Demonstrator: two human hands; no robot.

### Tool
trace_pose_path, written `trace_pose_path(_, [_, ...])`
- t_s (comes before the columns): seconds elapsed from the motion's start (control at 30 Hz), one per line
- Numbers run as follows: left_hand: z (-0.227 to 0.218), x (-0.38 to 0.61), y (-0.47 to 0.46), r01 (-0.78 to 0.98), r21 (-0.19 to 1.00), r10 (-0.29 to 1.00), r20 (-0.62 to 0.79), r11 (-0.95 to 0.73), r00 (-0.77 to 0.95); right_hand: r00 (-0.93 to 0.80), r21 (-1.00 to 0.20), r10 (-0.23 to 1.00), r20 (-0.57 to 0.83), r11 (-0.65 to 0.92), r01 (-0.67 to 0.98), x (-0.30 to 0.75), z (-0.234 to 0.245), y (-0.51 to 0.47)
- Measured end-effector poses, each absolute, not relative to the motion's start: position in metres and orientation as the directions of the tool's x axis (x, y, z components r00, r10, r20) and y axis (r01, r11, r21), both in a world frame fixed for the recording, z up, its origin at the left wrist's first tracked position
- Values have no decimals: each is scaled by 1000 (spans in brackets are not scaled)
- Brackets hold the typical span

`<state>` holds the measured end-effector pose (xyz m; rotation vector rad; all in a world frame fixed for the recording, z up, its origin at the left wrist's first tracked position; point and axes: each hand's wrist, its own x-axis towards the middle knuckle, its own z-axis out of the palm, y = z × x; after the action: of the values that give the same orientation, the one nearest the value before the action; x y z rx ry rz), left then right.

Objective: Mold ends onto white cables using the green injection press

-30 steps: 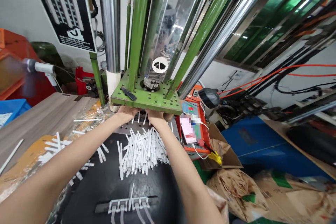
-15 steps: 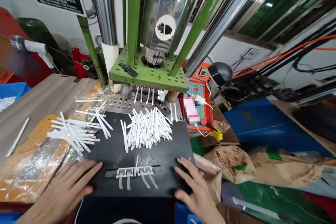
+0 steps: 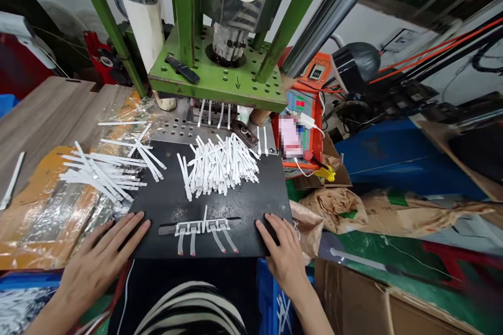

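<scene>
My left hand (image 3: 98, 259) lies flat with fingers spread on the near left corner of a black work plate (image 3: 251, 209). My right hand (image 3: 283, 251) rests open on the plate's near right corner. Neither hand holds anything. Between them lies a moulded white piece with several prongs (image 3: 202, 231) over a slot. Farther back on the plate sits a pile of white strips (image 3: 220, 165). Behind it stands the green press platen (image 3: 220, 78), with several white strips hanging in the mould beneath it.
More white strips (image 3: 106, 170) lie spread on crinkled plastic sheeting (image 3: 43, 220) to the left, on a wooden table (image 3: 47, 115). An orange control box (image 3: 302, 115) and black lamp (image 3: 353, 60) stand right of the press. Brown paper bags (image 3: 373, 212) and a cardboard box (image 3: 353, 298) sit lower right.
A second ago both hands reached under the green platen; they have drawn back to the plate's near corners. The view has tilted downward since.
</scene>
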<state>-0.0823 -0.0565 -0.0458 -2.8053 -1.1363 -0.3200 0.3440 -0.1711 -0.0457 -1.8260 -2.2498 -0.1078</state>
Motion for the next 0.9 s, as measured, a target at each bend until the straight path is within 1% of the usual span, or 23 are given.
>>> trace_pose_path(0.07, [-46, -85, -55, 653, -57, 629, 220, -755, 746, -187, -96, 955, 228, 213, 972, 343, -45, -170])
trace_pose_path(0.1, [-46, -85, -56, 650, -50, 628, 212, -758, 748, -184, -96, 956, 228, 210, 973, 342, -45, -170])
trace_pose_path(0.23, [-41, -80, -61, 739, 96, 742, 178, -667, 646, -161, -98, 959, 232, 187, 977, 341, -44, -169])
trace_pose_path(0.3, [-39, -78, -62, 755, 120, 763, 172, -645, 624, -152, -103, 962, 228, 180, 978, 341, -44, -169])
trace_pose_path(0.5, [-46, -86, -53, 661, 10, 649, 206, -750, 733, -145, -112, 964, 221, 173, 979, 341, -44, -168])
trace_pose_path(0.6, [-49, -88, -52, 646, -28, 626, 219, -763, 749, -154, -124, 965, 213, 183, 975, 341, -45, -168])
trace_pose_path(0.7, [-45, -87, -54, 660, -13, 645, 198, -751, 738, -148, -143, 970, 191, 177, 974, 345, -44, -170])
trace_pose_path(0.77, [-39, -83, -55, 695, 31, 688, 176, -719, 704, -143, -179, 976, 166, 172, 969, 346, -39, -171])
trace_pose_path(0.8, [-34, -80, -55, 702, 47, 698, 179, -710, 694, -150, -218, 976, 155, 182, 959, 345, -36, -170])
trace_pose_path(0.83, [-30, -76, -53, 702, 60, 699, 186, -710, 691, -167, -279, 974, 151, 204, 938, 343, -31, -168])
trace_pose_path(0.9, [-22, -63, -50, 676, 87, 677, 204, -732, 707, -211, -437, 962, 175, 268, 858, 331, -23, -160])
